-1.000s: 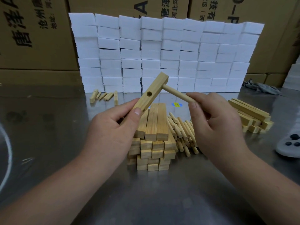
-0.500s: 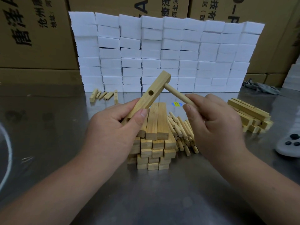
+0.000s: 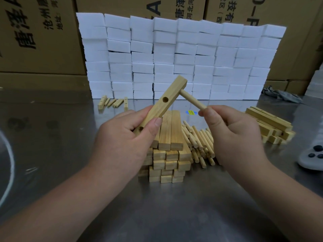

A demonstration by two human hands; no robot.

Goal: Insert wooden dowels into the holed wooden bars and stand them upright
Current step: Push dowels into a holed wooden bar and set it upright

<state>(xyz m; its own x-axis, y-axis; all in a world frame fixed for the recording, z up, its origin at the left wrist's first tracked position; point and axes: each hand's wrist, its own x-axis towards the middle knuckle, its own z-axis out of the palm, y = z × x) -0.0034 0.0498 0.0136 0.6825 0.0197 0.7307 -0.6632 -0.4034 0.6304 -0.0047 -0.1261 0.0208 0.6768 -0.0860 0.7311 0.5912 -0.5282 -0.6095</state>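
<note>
My left hand grips the lower end of a holed wooden bar, tilted up to the right above the table. A round dowel sticks out of the bar's upper hole toward the right. My right hand pinches the dowel's free end between thumb and fingertips. Two more holes show along the bar, one beside my left thumb. Below my hands stands a stack of bars, with a heap of loose dowels to its right.
A second pile of bars lies at the right. A few small wood pieces lie at the back left. A wall of white blocks and cardboard boxes close the back. A grey controller sits at the right edge of the metal table.
My right hand has slid back along the dowel to its free end, so more of the dowel shows. The bar has stayed tilted in my left hand.
</note>
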